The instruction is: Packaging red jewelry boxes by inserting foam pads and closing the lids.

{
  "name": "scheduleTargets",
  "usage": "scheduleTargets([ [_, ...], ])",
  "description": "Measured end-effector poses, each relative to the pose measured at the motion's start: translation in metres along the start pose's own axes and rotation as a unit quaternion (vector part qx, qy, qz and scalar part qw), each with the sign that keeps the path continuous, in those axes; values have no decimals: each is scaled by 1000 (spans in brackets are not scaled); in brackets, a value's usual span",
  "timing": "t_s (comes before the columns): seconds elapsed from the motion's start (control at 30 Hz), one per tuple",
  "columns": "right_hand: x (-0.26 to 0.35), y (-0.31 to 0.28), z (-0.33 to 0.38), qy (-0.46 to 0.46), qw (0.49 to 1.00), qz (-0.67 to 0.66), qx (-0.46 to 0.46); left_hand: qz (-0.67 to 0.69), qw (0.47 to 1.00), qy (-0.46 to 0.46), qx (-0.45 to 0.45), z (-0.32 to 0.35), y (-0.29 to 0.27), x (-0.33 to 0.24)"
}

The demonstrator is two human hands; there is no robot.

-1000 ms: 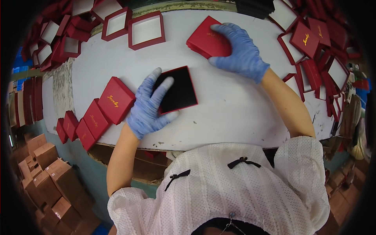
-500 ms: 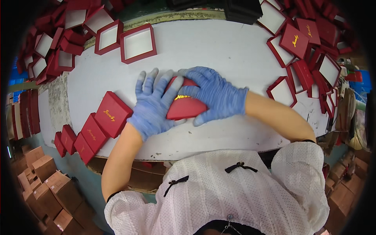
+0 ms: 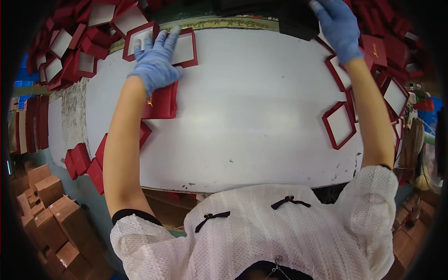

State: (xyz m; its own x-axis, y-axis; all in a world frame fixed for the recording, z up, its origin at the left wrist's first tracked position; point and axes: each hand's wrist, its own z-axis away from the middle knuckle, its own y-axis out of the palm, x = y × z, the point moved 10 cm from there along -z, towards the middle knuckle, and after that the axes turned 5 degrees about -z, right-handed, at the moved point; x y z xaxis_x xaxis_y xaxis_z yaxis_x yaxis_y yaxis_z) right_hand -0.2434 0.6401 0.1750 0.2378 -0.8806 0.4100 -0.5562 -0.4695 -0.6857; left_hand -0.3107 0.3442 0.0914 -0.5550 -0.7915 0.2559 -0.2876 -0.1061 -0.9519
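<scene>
My left hand (image 3: 156, 60), in a blue glove with pale fingertips, is open, its fingers spread over two open red box halves with white insides. One open box half (image 3: 186, 49) shows to the right of the fingers, the other open box half (image 3: 132, 39) to their left. Just below that hand lies a closed red box (image 3: 163, 105) with gold lettering, partly covered by the wrist. My right hand (image 3: 338, 30), gloved alike, reaches to the far right beside a black block-like stack (image 3: 298, 21). One of its fingers stretches out; the others run into the dark rim.
Red box halves (image 3: 60, 46) are heaped at the far left, and more red box parts (image 3: 392, 49) at the right. Closed red boxes (image 3: 96, 175) lie partly under my left forearm. The white table (image 3: 247, 121) has a worn near edge. Cardboard cartons (image 3: 70, 219) stand on the floor at left.
Both hands have left the closed red box held at the middle. That box now lies at the left, above the others. My left hand moved far left, my right hand far right.
</scene>
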Motion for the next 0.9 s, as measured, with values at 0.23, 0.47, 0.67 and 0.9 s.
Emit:
scheduleTargets([
  [0.23, 139, 99, 127, -260, 922, 47, 283, 360, 930, 25, 69, 30, -9, -106],
  [0.47, 104, 54, 123, -185, 948, -92, 243, 245, 933, 263, -33, 94, -26, -132],
  [0.67, -152, -72, 115, 241, 798, 495, 244, 3, 958, 234, 164, 97, -8, -101],
  [0.9, -13, -48, 102, -16, 992, 115, 42, 325, 910, 256, -14, 103, -20, -110],
])
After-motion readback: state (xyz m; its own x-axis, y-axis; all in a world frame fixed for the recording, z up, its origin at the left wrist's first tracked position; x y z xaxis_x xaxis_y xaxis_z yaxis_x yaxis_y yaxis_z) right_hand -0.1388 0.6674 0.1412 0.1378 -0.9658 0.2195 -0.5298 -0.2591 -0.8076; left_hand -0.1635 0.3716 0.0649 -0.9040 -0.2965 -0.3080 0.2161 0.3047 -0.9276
